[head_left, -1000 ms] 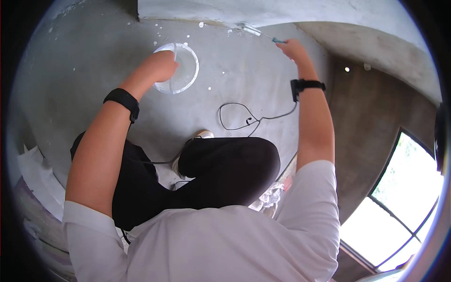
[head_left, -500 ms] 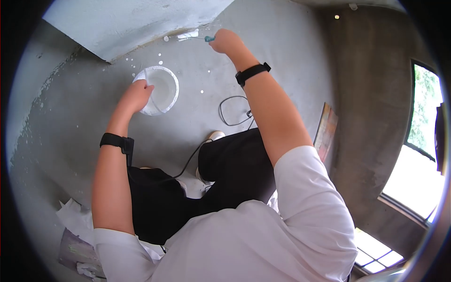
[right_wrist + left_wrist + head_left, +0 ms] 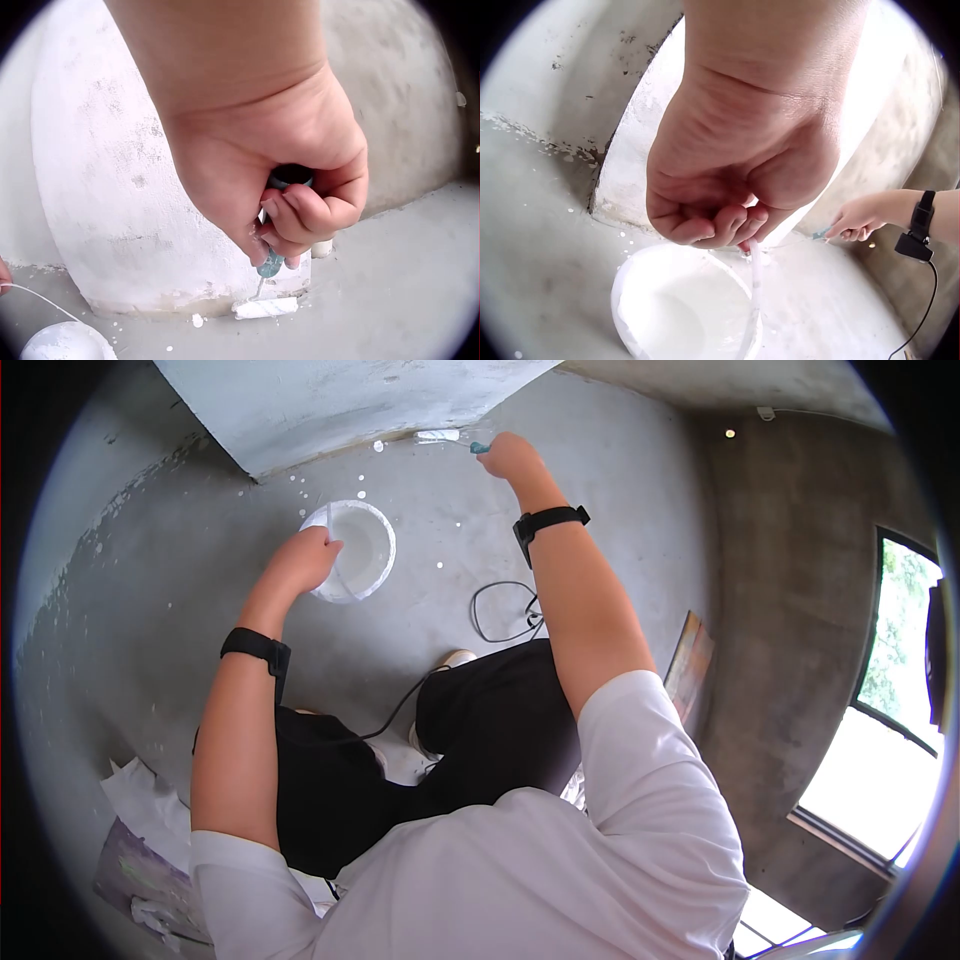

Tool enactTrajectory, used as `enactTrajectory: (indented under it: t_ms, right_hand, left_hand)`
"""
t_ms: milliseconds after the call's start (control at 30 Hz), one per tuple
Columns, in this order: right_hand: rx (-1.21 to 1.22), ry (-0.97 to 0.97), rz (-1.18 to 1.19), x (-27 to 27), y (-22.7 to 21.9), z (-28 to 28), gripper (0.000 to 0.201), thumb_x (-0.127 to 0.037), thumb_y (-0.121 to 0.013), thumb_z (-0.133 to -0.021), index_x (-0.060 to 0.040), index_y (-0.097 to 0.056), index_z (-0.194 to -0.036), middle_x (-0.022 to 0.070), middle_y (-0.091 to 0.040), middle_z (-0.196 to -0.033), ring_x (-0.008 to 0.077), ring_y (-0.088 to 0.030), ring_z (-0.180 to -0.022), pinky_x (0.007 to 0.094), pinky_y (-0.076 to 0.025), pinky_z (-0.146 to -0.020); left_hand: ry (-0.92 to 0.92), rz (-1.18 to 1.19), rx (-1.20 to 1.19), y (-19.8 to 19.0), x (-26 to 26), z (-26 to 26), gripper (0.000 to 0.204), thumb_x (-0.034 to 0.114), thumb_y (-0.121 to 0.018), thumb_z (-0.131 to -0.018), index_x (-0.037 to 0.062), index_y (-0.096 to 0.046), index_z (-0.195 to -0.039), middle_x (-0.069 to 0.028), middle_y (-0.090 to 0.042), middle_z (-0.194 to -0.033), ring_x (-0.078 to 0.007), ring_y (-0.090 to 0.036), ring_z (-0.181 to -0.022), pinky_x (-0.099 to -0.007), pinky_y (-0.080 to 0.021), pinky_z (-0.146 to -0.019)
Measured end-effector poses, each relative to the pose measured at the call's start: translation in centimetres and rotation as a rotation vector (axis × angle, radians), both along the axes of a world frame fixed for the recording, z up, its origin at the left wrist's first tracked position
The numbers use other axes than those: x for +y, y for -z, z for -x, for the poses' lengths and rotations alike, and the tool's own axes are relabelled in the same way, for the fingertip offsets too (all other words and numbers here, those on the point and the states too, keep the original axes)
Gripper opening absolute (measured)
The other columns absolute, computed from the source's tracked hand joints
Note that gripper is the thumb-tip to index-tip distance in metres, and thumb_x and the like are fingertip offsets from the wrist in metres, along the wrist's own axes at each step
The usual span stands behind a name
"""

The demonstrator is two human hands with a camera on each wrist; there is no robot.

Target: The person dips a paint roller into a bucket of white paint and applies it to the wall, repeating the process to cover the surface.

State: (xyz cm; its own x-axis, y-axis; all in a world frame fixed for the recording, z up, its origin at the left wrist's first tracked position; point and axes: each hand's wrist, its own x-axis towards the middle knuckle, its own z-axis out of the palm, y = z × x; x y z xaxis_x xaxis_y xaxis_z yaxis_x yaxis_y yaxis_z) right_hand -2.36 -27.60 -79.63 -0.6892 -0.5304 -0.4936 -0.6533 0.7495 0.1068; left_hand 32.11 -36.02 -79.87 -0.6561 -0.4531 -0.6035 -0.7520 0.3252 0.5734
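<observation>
My right hand (image 3: 277, 172) grips the teal handle (image 3: 271, 264) of a small paint roller. Its white roller (image 3: 266, 307) lies at the foot of a whitish wall (image 3: 127, 187), right where wall meets floor. On the left, my left hand (image 3: 735, 172) has its fingers curled round the pale handle (image 3: 754, 289) of a white bucket (image 3: 388, 565). White paint (image 3: 682, 319) shows inside the bucket, which stands tilted in the left wrist view. In the head view the bucket is left of the roller and nearer to my body.
White drips (image 3: 361, 493) dot the grey floor (image 3: 440, 530) around the bucket. A looped black cable (image 3: 474, 615) lies between my right forearm and knee. A board (image 3: 688, 660) leans at the right wall, and paper scraps (image 3: 150, 805) lie at lower left.
The head view has swung, so wall and bucket appear shifted. Over the last half second, the roller has moved slightly right along the wall's foot. Both hands keep their holds.
</observation>
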Motion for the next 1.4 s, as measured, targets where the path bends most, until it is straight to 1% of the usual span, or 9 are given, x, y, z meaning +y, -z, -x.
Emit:
enactTrajectory:
  t_ms: [400,467,533,567,633,767,1067,1133,1400]
  right_hand:
    - [0.026,0.02,-0.02,0.0,2.0,2.0,0.041,-0.038,-0.067,-0.086,-0.0091,-0.067,-0.115,0.0112,-0.066,-0.119,0.0302,-0.063,-0.111,0.0405,-0.052,-0.086]
    - [0.021,0.022,-0.023,-0.2,2.7,2.6,0.042,-0.038,-0.068,-0.085,-0.0096,-0.067,-0.116,0.0108,-0.067,-0.119,0.03,-0.063,-0.111,0.0408,-0.051,-0.087]
    - [0.031,-0.015,-0.031,-0.5,3.2,3.2,0.042,-0.038,-0.069,-0.085,-0.0103,-0.067,-0.116,0.0101,-0.067,-0.119,0.0295,-0.063,-0.111,0.0412,-0.051,-0.087]
    - [0.028,-0.015,-0.026,-0.6,2.5,2.8,0.042,-0.038,-0.069,-0.085,-0.0103,-0.067,-0.116,0.0101,-0.067,-0.119,0.0295,-0.063,-0.111,0.0412,-0.051,-0.087]
    - [0.02,-0.002,-0.011,-0.6,0.6,1.9,0.041,-0.037,-0.069,-0.085,-0.0102,-0.067,-0.116,0.0097,-0.067,-0.119,0.0293,-0.063,-0.111,0.0413,-0.051,-0.087]
    - [0.025,-0.007,-0.001,-0.6,-0.1,2.6,0.04,-0.038,-0.067,-0.086,-0.0112,-0.067,-0.115,0.0095,-0.067,-0.118,0.0293,-0.063,-0.111,0.0411,-0.051,-0.086]
    - [0.102,-0.032,0.112,2.6,-8.0,2.1,0.034,-0.038,-0.064,-0.087,-0.0124,-0.07,-0.109,0.011,-0.07,-0.107,0.03,-0.065,-0.102,0.0412,-0.051,-0.083]
    - [0.067,0.051,0.146,2.7,-8.9,1.9,0.034,-0.037,-0.064,-0.086,-0.0102,-0.071,-0.106,0.0131,-0.07,-0.104,0.0309,-0.065,-0.099,0.0409,-0.051,-0.083]
    - [0.106,-0.062,0.056,0.6,-3.8,-0.1,0.039,-0.038,-0.064,-0.087,-0.0066,-0.068,-0.111,0.0157,-0.068,-0.112,0.0322,-0.064,-0.105,0.0417,-0.051,-0.087]
  left_hand:
    - [0.0,-0.004,-0.001,0.5,0.1,-0.2,0.034,0.029,-0.052,-0.096,-0.0024,-0.065,-0.099,-0.0228,-0.066,-0.099,-0.038,-0.064,-0.091,-0.0448,-0.049,-0.08]
    - [-0.011,0.025,0.059,0.5,0.2,-0.3,0.035,0.028,-0.052,-0.095,-0.0056,-0.062,-0.091,-0.0221,-0.065,-0.088,-0.0358,-0.063,-0.079,-0.0439,-0.048,-0.073]
    - [0.004,0.012,0.021,0.0,0.1,-0.2,0.034,0.029,-0.051,-0.096,-0.0035,-0.063,-0.096,-0.0221,-0.066,-0.095,-0.0369,-0.063,-0.086,-0.0443,-0.048,-0.077]
    - [0.021,-0.001,-0.015,-0.4,0.0,-0.1,0.034,0.03,-0.051,-0.096,-0.0014,-0.065,-0.101,-0.0222,-0.066,-0.102,-0.038,-0.063,-0.094,-0.0446,-0.049,-0.082]
    - [0.022,0.001,-0.023,-0.3,0.0,-0.2,0.034,0.03,-0.051,-0.096,-0.0012,-0.064,-0.102,-0.0221,-0.066,-0.103,-0.0379,-0.063,-0.094,-0.0445,-0.049,-0.082]
    - [0.015,-0.021,-0.025,-0.5,-0.1,-0.3,0.035,0.03,-0.051,-0.096,-0.0012,-0.064,-0.104,-0.0224,-0.065,-0.105,-0.0377,-0.063,-0.096,-0.0444,-0.049,-0.083]
    - [-0.001,-0.025,-0.005,0.2,-0.1,-0.1,0.035,0.03,-0.052,-0.095,-0.0007,-0.064,-0.105,-0.0219,-0.065,-0.108,-0.0378,-0.063,-0.099,-0.0451,-0.049,-0.085]
    - [-0.001,-0.003,-0.012,0.0,0.1,-0.2,0.035,0.03,-0.052,-0.095,-0.0005,-0.064,-0.106,-0.0218,-0.065,-0.109,-0.0378,-0.062,-0.1,-0.0451,-0.049,-0.086]
    - [0.022,0.037,-0.004,-0.5,0.1,-0.5,0.036,0.031,-0.051,-0.096,-0.0006,-0.064,-0.107,-0.0212,-0.064,-0.113,-0.0377,-0.062,-0.103,-0.0454,-0.049,-0.087]
